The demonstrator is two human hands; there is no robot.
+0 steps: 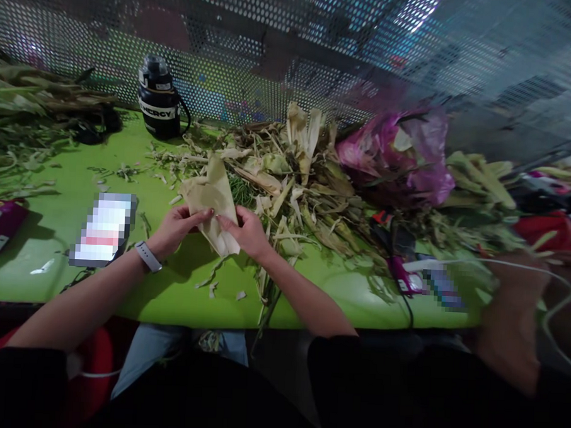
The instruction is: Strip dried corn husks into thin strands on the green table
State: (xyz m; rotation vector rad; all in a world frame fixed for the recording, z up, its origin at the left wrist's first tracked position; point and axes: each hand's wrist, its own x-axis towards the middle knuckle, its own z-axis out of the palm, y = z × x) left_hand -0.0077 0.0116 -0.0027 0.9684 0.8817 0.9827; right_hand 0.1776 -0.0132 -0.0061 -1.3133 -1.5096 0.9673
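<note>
Between my two hands is a pale corn husk (210, 195), spread out like a sheet, with a pointed top end. My left hand (178, 227) pinches its left side with the thumb on top, and a light watch band circles that wrist. On the other side my right hand (247, 231) grips the husk, its thumb pressed on the surface close to the left thumb. The fingers behind the husk are hidden. Right behind it lies a heap of dried husks and strips (310, 183) on the green table (168, 291).
A dark bottle (160, 101) stands at the back against a perforated metal screen (254, 61). Left of my hands lies a phone (104, 230). A pink plastic bag (392, 155) sits behind the heap. At the right, a co-worker's arm (515, 318) reaches over the table near cables.
</note>
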